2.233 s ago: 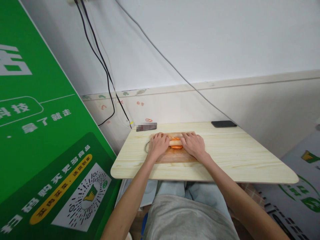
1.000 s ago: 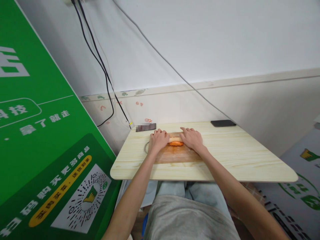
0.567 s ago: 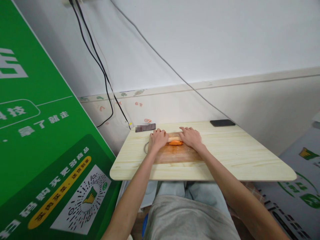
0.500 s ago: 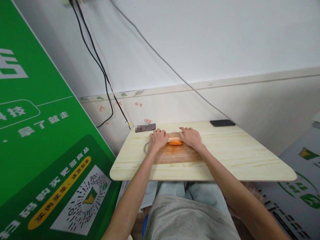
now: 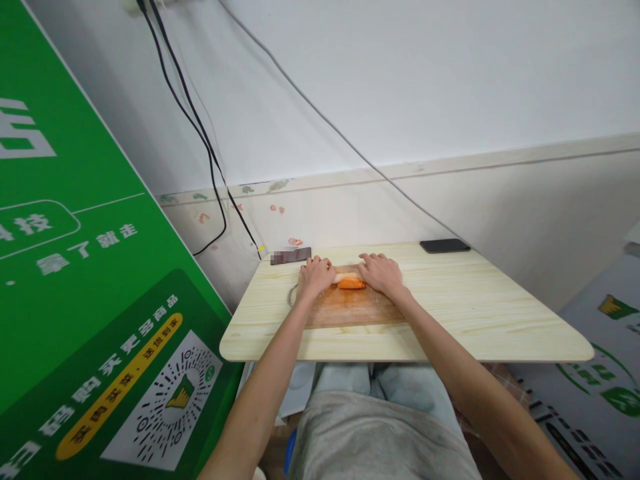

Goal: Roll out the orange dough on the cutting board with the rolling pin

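Note:
A light wooden rolling pin [image 5: 347,276] spans the gap between my two hands, lying crosswise over a wooden board [image 5: 353,312]. My left hand [image 5: 317,275] is closed round its left end, and my right hand [image 5: 381,273] rests on its right end with the fingers curled over. Just on the near side of the pin, a small orange piece of dough [image 5: 351,284] shows on the board; its far part is hidden under the pin. Orange smears mark the board in front of it. At the board's left edge a metal ring handle [image 5: 292,295] sticks out.
The pale wooden table [image 5: 480,313] stands against the wall. A black phone [image 5: 445,246] lies at its back right, a dark flat item [image 5: 291,256] at its back left. Cables [image 5: 207,143] hang down the wall. A green printed panel [image 5: 100,280] rises on the left.
The rolling pin has shifted very slightly away from me, and the orange dough sits a touch farther back. Both hands keep their hold on the pin.

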Motion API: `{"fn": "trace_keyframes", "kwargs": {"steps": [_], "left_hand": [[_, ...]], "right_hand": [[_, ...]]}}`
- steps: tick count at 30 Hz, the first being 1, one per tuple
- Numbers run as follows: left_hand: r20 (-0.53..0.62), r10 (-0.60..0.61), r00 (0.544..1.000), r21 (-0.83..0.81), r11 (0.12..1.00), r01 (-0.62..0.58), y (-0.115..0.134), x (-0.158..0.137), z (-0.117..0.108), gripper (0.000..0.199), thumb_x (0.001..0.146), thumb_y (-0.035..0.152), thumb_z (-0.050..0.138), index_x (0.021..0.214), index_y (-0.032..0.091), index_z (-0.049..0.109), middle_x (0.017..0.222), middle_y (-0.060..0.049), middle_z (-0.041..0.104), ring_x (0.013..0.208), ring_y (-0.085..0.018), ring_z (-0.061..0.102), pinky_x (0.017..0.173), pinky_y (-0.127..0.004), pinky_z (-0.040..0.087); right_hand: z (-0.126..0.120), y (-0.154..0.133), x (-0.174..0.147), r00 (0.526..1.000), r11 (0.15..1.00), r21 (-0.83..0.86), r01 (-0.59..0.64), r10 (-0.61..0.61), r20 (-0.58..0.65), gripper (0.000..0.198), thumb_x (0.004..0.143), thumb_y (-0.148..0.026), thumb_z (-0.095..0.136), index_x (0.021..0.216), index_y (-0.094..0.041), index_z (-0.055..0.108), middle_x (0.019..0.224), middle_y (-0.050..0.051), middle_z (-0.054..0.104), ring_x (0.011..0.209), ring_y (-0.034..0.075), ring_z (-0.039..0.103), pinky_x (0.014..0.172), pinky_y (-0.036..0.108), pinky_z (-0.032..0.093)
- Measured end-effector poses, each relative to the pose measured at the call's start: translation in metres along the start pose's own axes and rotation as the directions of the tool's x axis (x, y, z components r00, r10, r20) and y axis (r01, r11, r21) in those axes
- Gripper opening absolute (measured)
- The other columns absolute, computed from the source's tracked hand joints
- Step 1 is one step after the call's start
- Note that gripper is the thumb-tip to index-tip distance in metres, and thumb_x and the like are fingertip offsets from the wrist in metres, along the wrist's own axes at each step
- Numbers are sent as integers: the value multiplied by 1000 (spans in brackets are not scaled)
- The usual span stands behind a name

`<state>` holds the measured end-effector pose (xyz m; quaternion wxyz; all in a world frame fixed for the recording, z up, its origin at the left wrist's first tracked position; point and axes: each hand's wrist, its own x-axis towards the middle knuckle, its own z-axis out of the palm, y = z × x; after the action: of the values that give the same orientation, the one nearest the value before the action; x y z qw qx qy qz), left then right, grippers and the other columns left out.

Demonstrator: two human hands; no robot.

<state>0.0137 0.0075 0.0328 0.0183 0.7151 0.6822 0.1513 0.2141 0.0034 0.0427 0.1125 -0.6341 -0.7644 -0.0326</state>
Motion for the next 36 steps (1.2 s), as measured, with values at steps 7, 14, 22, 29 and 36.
{"fn": "trace_keyframes", "kwargs": {"steps": [7,14,22,29,36], "left_hand": [[15,-30,999,-30,999,31,1,5,1,40,99,33,44,127,25,72,140,-11,68,133,-31,54,111,-47,42],[49,-22,999,-10,1000,23,2,7,-1,39,100,34,43,120,25,76,136,-11,71,131,-31,58,109,-46,43],[37,-51,998,-8,999,52,1,13,3,43,99,34,44,133,24,68,139,-12,71,131,-31,61,108,-45,45],[67,-11,998,3,1000,11,3,13,-3,44,101,35,41,132,23,69,141,-14,70,132,-31,61,110,-46,43],[87,3,996,33,999,-6,4,19,-4,44,101,36,40,131,22,70,141,-15,69,132,-31,62,108,-45,46]], "right_hand": [[-3,-1,1,1000,1000,8,-16,16,18,52,106,-36,33,145,-19,62,135,15,71,126,31,61,103,42,46],[-7,-2,1,999,1000,5,-24,24,25,51,105,-36,34,140,-18,66,134,16,72,124,32,62,99,42,47],[-4,-1,8,999,999,12,-42,41,30,51,106,-38,33,138,-18,68,134,17,72,125,31,63,100,41,47],[-4,-1,11,996,997,24,-67,65,63,52,106,-39,34,139,-19,69,136,16,71,125,31,63,100,41,46],[-2,-1,12,995,996,17,-84,83,50,50,105,-38,35,131,-17,73,132,18,73,123,31,64,100,40,45]]}}
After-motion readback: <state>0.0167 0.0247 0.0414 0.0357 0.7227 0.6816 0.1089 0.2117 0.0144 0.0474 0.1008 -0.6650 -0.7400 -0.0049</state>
